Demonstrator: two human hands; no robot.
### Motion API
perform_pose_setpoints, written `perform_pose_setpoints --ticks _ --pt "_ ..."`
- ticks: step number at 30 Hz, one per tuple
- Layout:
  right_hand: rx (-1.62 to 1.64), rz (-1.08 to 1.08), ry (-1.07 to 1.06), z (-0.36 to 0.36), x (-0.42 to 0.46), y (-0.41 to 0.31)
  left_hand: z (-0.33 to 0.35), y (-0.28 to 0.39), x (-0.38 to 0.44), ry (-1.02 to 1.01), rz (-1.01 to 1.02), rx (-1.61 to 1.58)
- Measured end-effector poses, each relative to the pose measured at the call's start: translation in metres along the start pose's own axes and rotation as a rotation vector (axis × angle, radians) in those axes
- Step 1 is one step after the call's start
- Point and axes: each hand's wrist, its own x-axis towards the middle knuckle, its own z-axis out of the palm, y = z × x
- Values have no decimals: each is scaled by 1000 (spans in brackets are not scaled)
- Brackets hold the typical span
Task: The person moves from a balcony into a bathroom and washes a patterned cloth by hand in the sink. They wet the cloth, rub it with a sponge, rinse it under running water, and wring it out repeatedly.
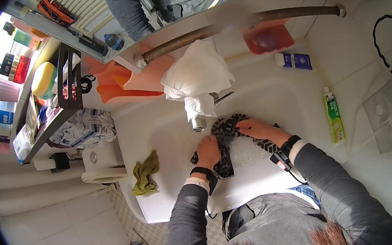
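A black-and-grey patterned cloth (224,158) lies bunched in the white washbasin (165,123), just below the metal faucet spout (197,123). My left hand (209,153) is closed on the left part of this cloth. At its upper right, my right hand (257,129) grips a fold between thumb and fingers. Between the hands, something whitish, foam or water, shows in the bowl (245,151); I cannot tell which. A white cloth (197,71) is wrapped about the faucet body. The undersides of both hands are hidden.
An olive-green cloth (145,173) rests on the basin's left side. A toothpaste tube (333,117) lies on the right ledge, a blue-and-white tube (293,61) at the back. Orange containers (128,89) stand back left, a red soap dish (268,38) back right. A metal pipe (182,41) crosses behind.
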Motion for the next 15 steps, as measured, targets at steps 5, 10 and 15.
perform_pose_setpoints --ticks 5,10,15 --pt "-110 23 46 -23 -33 9 -34 -2 5 -158 -112 -334" --pt "-226 -136 100 -29 -81 -77 -103 14 -17 -263 -9 -1146" --pt "-402 -345 226 -28 -106 -111 -211 31 -44 -309 267 -1331"
